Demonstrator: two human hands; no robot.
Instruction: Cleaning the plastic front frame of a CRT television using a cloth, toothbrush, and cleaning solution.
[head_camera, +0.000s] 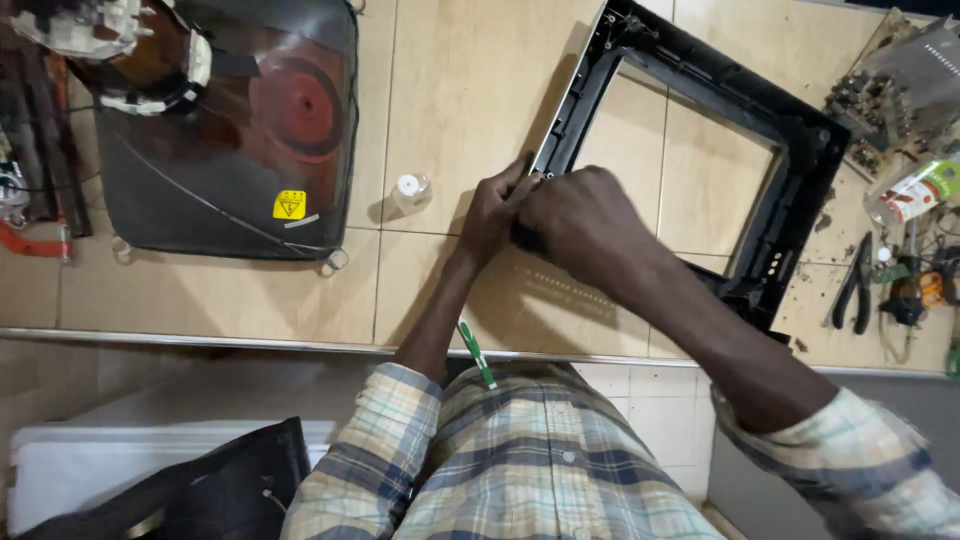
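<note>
Beige tiled surface (470, 90) — both hands meet at the black plastic frame's (790, 150) near-left corner, the frame stretching toward two o'clock; left hand (492, 215) pinches its edge, right hand (580, 220) clamped over it.

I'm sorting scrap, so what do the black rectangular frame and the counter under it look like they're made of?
The black frame looks like moulded plastic: matte, with ribs and screw holes. Both hands, left hand and right hand, grip its corner. The counter looks like glazed beige ceramic tile, with grout lines and a soft sheen.
</note>
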